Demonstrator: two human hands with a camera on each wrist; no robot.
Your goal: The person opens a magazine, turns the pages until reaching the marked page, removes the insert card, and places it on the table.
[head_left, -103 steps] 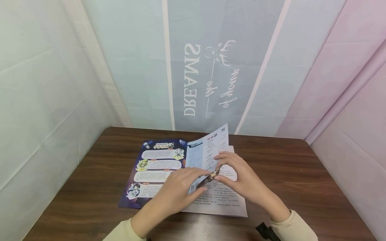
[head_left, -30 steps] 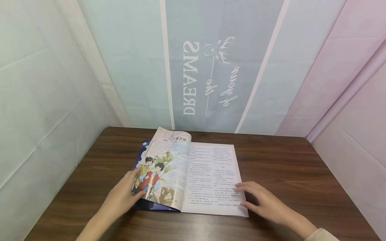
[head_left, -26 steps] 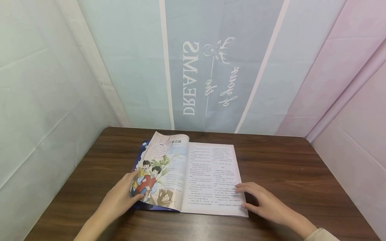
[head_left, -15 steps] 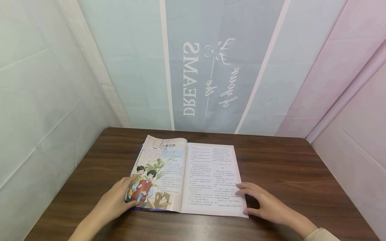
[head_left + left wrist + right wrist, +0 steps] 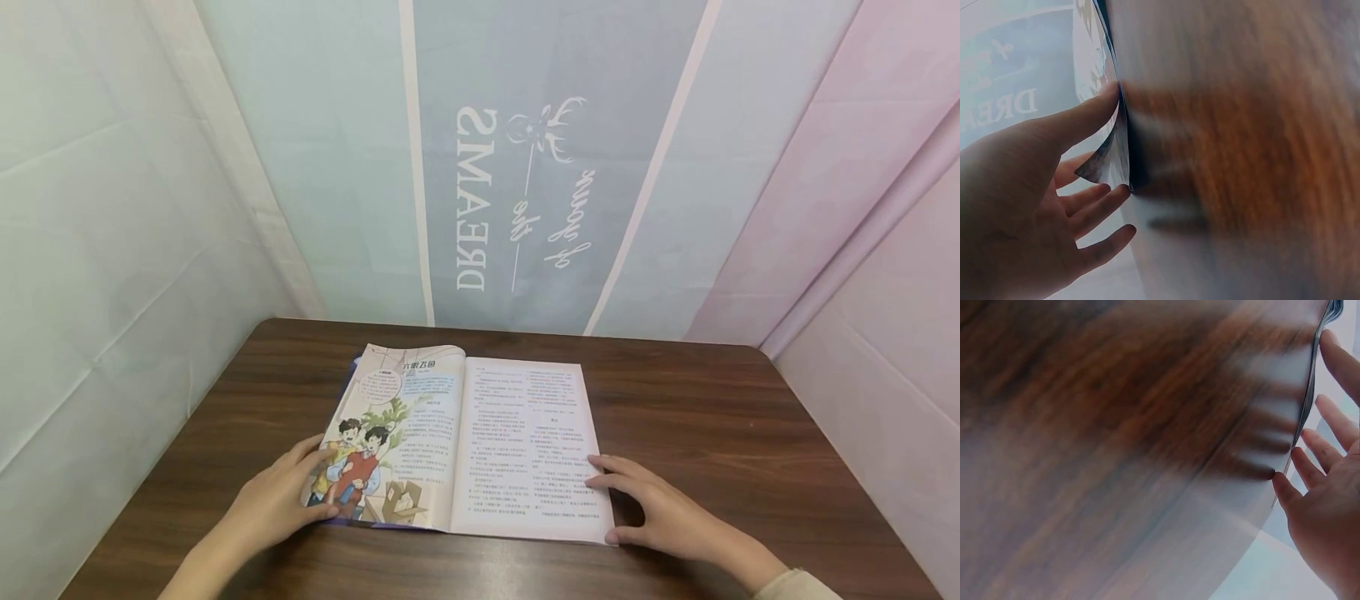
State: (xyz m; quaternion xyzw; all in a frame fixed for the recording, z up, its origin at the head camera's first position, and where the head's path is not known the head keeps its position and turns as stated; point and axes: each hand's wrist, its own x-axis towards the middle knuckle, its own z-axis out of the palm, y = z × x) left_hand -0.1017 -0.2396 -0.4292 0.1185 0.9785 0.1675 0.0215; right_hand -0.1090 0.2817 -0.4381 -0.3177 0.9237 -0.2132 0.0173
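Note:
An open magazine [image 5: 517, 450] lies on the table in the head view. Its left page carries a drawing of two figures and a plant, the right page printed columns. At the left edge rests my left hand [image 5: 273, 496], thumb low on the page and relaxed fingers along the margin. The left wrist view shows a page corner [image 5: 1099, 161] curling away between that thumb and the fingers. My right hand [image 5: 663, 508] touches the right edge with spread, relaxed fingertips. In the right wrist view the stacked page edges [image 5: 1307, 394] run past those fingertips.
The dark wooden table [image 5: 720, 417] extends around the magazine on all sides. Behind it hangs a blue-grey cloth [image 5: 525, 183] with mirrored lettering. Pale cloth walls [image 5: 127, 250] close off both sides. A blue cover edge [image 5: 345, 379] shows beneath the left page.
Earlier both hands met over a raised page; they then moved apart. The turned page has settled leftward over the blue page. My left hand has shifted slightly left; the right has barely moved recently.

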